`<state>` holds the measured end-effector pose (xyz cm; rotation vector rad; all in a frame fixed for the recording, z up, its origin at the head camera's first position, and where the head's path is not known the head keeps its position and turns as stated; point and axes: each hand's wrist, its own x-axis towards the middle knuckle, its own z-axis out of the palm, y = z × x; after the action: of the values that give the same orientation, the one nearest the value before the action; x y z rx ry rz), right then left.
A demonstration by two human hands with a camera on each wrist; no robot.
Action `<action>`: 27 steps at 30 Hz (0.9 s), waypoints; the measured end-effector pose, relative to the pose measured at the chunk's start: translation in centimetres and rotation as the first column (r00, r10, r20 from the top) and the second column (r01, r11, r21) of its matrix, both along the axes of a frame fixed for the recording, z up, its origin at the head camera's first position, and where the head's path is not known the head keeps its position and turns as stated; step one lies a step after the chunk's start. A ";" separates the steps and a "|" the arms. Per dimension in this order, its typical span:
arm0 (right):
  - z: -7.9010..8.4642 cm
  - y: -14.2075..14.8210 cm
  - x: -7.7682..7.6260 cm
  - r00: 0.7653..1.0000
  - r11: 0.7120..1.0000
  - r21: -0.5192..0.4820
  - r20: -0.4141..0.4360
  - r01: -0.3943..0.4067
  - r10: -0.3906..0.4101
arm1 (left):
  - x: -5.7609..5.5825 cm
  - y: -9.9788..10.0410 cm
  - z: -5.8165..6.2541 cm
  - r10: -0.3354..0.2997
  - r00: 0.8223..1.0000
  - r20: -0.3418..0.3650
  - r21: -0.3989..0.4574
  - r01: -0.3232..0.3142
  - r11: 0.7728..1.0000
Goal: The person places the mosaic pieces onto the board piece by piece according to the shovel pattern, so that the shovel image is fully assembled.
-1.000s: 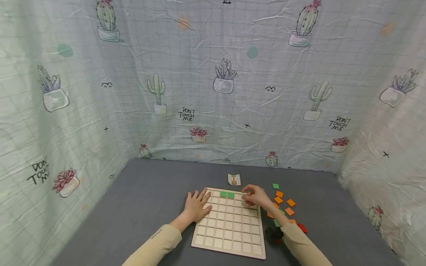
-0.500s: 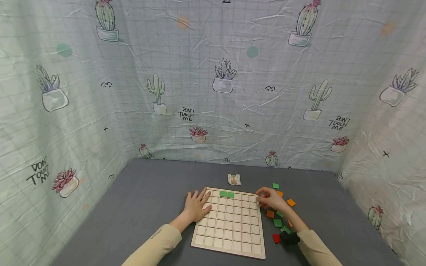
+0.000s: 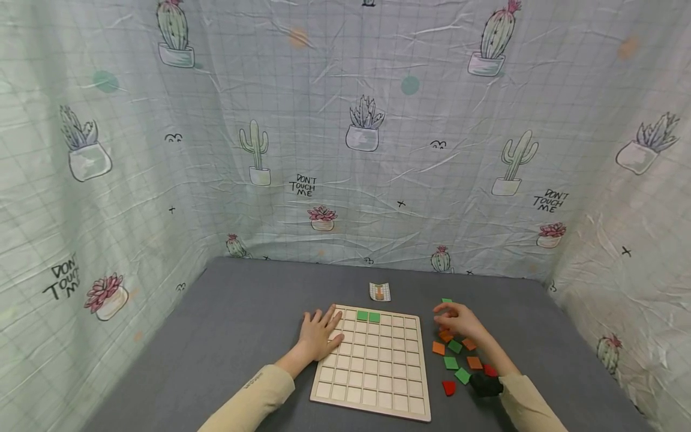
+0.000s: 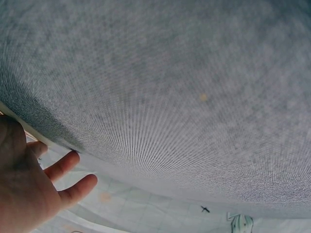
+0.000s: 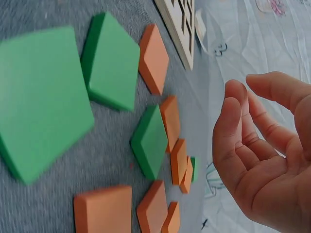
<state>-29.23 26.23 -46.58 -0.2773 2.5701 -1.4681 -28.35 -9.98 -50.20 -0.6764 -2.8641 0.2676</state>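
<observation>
My left hand (image 3: 315, 337) lies with spread fingers on the upper left edge of a pale wooden grid board (image 3: 369, 361). Two green square tiles (image 3: 369, 316) sit side by side in the board's top row. Off the board's right side, my right hand (image 3: 461, 321) hovers over scattered tiles, partly covering some. In the right wrist view, that hand (image 5: 267, 150) has loosely bent fingers and a gap between thumb and index finger, holding nothing. Below it lie green tiles (image 5: 112, 63) and orange tiles (image 5: 154, 60). The left wrist view catches only part of the left hand (image 4: 29, 184).
A small printed card (image 3: 379, 292) with a grid pattern lies behind the board. Red tiles (image 3: 448, 388) lie near the right forearm, which wears a black band (image 3: 486, 384). A cactus-print curtain (image 3: 345, 180) surrounds the grey table (image 3: 259, 312).
My right hand has moved right, from over the board's top right corner to above the loose tiles. The left hand and the two tiles on the board have stayed put.
</observation>
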 end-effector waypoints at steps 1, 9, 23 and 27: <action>0.0 0.2 0.0 1.000 1.000 -0.013 0.006 0.003 -0.003 | 0.0 0.0 0.0 0.001 1.000 0.000 -0.002 -0.001 1.000; -0.3 1.9 -0.5 0.997 0.997 -0.025 0.008 0.078 -0.077 | 0.0 0.0 -0.1 0.001 1.000 -0.004 -0.006 -0.001 1.000; -1.4 4.4 -2.8 0.973 0.973 0.044 0.044 0.225 -0.227 | 0.1 0.2 0.1 0.011 1.000 -0.003 -0.018 -0.011 1.000; -1.5 4.8 -3.9 0.966 0.966 0.074 0.060 0.248 -0.253 | 0.1 0.1 0.1 0.015 1.000 0.001 -0.014 -0.015 1.000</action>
<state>-33.14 31.01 -48.09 0.1115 2.6690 -1.4367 -28.28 -9.83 -50.12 -0.6575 -2.8722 0.2900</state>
